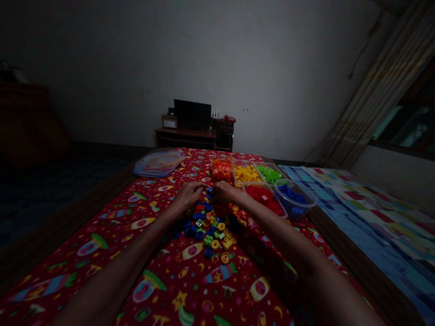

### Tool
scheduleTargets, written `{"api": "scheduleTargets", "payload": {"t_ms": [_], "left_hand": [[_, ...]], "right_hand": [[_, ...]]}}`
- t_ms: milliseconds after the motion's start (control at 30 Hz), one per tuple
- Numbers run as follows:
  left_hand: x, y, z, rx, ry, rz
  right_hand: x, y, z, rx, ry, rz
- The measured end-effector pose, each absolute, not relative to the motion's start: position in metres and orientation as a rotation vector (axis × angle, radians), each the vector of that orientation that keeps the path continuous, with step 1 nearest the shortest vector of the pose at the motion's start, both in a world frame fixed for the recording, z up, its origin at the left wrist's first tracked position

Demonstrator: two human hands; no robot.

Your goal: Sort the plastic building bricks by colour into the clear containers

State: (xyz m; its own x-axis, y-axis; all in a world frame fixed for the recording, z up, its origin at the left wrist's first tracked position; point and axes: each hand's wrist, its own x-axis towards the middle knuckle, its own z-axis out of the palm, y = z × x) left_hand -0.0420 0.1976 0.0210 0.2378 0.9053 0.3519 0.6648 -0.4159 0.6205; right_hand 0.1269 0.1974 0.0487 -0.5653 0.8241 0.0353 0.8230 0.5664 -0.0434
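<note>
A heap of small coloured plastic bricks [212, 228] lies on a red patterned cloth [102, 240]. My left hand [186, 195] and my right hand [223, 192] meet at the far edge of the heap, fingers curled and pinched together around a small blue piece [208, 192]. Just beyond them stand clear tubs sorted by colour: orange bricks [221, 168], yellow bricks [247, 173], green bricks [270, 174], red bricks [265, 198] and a round tub of blue bricks [295, 197].
A clear plastic lid [158, 163] lies at the far left of the cloth. A checked mat [367, 213] covers the floor on the right. A low shelf with a dark screen [192, 115] stands against the back wall. The room is dim.
</note>
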Motion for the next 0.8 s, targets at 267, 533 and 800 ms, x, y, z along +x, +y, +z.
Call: {"api": "scheduleTargets", "payload": {"t_ms": [267, 533, 800], "left_hand": [[-0.046, 0.199, 0.025, 2.166, 1.465, 1.005], [-0.049, 0.201, 0.025, 2.184, 1.483, 1.001], [-0.052, 0.205, 0.020, 2.214, 1.535, 0.917]], "right_hand": [[0.110, 0.195, 0.040, -1.442, -2.763, -0.035], [0.136, 0.207, 0.066, -1.568, -2.732, 0.005], [0.123, 0.205, 0.061, -1.482, -2.748, 0.027]]}}
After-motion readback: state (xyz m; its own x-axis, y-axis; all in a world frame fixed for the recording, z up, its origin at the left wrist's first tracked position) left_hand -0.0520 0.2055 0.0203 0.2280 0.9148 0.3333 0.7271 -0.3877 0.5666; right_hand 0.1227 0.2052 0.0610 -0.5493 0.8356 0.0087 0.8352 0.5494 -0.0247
